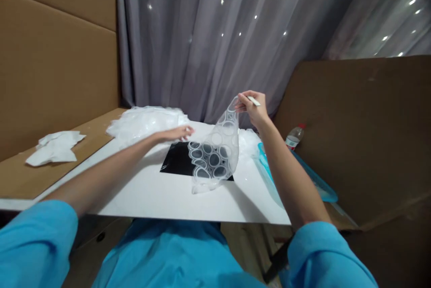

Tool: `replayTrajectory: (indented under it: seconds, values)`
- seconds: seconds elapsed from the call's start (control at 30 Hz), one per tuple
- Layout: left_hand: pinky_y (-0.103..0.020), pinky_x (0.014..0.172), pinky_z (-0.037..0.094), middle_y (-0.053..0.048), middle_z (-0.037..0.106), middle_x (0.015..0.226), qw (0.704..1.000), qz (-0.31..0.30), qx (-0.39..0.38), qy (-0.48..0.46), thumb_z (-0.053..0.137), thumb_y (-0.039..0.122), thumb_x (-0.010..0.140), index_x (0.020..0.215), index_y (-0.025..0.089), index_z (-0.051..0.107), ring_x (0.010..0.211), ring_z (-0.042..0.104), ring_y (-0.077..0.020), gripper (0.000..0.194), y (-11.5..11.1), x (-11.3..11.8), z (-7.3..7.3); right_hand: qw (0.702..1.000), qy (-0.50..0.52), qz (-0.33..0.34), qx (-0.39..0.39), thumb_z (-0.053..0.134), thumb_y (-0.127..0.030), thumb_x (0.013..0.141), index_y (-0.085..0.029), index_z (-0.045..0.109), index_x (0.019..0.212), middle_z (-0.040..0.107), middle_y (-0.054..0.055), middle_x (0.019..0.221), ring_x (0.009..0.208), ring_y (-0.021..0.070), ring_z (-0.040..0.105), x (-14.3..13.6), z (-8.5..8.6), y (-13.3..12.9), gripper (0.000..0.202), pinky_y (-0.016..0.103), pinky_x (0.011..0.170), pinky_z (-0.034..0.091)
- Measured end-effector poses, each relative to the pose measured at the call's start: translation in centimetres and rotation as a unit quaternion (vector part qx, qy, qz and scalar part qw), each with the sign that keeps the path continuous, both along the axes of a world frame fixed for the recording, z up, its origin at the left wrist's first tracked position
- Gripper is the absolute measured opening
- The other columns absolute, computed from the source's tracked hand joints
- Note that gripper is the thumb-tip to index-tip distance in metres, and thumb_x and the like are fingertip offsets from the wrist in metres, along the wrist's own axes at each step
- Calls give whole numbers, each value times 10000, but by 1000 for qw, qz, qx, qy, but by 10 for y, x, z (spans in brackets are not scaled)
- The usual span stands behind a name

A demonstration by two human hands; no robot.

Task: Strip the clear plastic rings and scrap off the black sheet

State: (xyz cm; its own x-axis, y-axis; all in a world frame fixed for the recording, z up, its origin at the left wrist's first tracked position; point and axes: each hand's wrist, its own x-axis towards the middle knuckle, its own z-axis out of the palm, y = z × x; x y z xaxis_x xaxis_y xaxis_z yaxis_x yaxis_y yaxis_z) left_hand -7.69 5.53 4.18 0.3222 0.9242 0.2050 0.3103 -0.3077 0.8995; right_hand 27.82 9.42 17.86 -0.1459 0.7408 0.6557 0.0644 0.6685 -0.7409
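Note:
My right hand (pixel 255 107) is raised and pinches the top corner of a clear plastic sheet with white rings (pixel 214 158). The sheet hangs down in a loose curve, its lower part over a black rectangular mat (pixel 175 159). A small pale flat stick (pixel 254 101) also pokes out from the fingers of this hand. My left hand (pixel 179 133) hovers, palm down, by the mat's far edge, its fingers loosely apart and holding nothing. Just behind it lies a heap of clear and white plastic sheets (pixel 148 120).
The white table (pixel 141 194) holds a second plastic pile (pixel 248 142) at right. Beyond it are a blue translucent tray (pixel 314 178) and a red-capped bottle (pixel 295 136). Crumpled white tissues (pixel 55 148) lie at left. Cardboard panels (pixel 57 63) flank the table; a grey curtain (pixel 202 32) hangs behind.

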Motion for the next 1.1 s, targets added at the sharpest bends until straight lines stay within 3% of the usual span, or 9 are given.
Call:
replayTrajectory:
  seconds: [0.07, 0.17, 0.3, 0.4, 0.5, 0.67, 0.93, 1.03, 1.1]
  values:
    - [-395, 808, 662, -107, 801, 1107, 999, -29, -3, 32, 887, 419, 938, 1180, 204, 780, 938, 776, -259, 342, -7, 13, -35, 1000, -4, 15, -3, 865, -594, 928, -189, 688, 994, 753, 58, 869, 659, 182, 766, -10, 5, -13, 447, 315, 575, 673]
    - [-453, 981, 654, -110, 729, 1338, 998, -29, 23, 48, 745, 421, 1072, 1371, 208, 706, 1137, 733, -242, 369, 2, 23, -65, 1000, -3, 26, -7, 898, -606, 893, -197, 697, 986, 764, 48, 877, 659, 171, 766, -11, 22, -27, 465, 297, 570, 668]
    - [-525, 1078, 593, -134, 598, 1497, 997, 27, 70, 35, 820, 396, 984, 1464, 191, 627, 1243, 668, -297, 556, 29, 38, -75, 999, -26, 32, -17, 930, -589, 875, -217, 700, 964, 773, 32, 888, 652, 154, 751, 1, 49, -40, 446, 279, 569, 662]
    - [-536, 1231, 471, -161, 474, 1531, 990, 88, 107, 21, 907, 351, 799, 1275, 154, 681, 1319, 591, -321, 563, 45, 51, -72, 999, -39, 23, -18, 926, -552, 898, -227, 690, 942, 769, 22, 871, 668, 147, 749, 5, 64, -44, 404, 260, 578, 654]
    - [-488, 1243, 437, -133, 523, 1412, 982, 124, 143, 18, 879, 333, 731, 1042, 165, 680, 1340, 557, -325, 405, 55, 55, -57, 999, -46, 7, -11, 929, -536, 905, -234, 678, 929, 752, 4, 818, 675, 145, 746, 7, 75, -41, 393, 245, 573, 638]
    - [-358, 909, 507, -15, 637, 918, 975, 145, 162, 49, 848, 316, 745, 934, 196, 608, 942, 596, -223, 329, 67, 30, -14, 999, -28, -29, -3, 906, -481, 951, -226, 680, 921, 760, 6, 815, 680, 146, 744, 13, 81, -10, 342, 290, 625, 644]
    - [-286, 920, 411, -37, 702, 1117, 912, 306, 241, 126, 680, 173, 995, 1121, 103, 596, 930, 501, -115, 167, 87, -32, 101, 995, -12, -91, -30, 622, -337, 1132, -240, 537, 889, 680, -84, 694, 687, 30, 633, 32, 92, 71, 275, 278, 871, 550]
    - [-272, 968, 389, -36, 704, 1169, 897, 299, 274, 174, 543, 148, 1081, 1139, 18, 597, 953, 446, -80, 152, 63, -49, 120, 998, -19, -57, 13, 589, -405, 1151, -260, 559, 956, 721, -52, 775, 786, 59, 623, 48, 72, 55, 245, 302, 949, 538]
    - [-272, 991, 404, -59, 680, 1239, 890, 226, 321, 233, 571, 165, 1062, 1108, 30, 620, 1010, 479, -99, 150, 32, -58, 107, 998, -12, -48, 33, 645, -484, 1118, -272, 597, 973, 745, -22, 856, 847, 102, 640, 58, 34, 19, 261, 334, 969, 564]
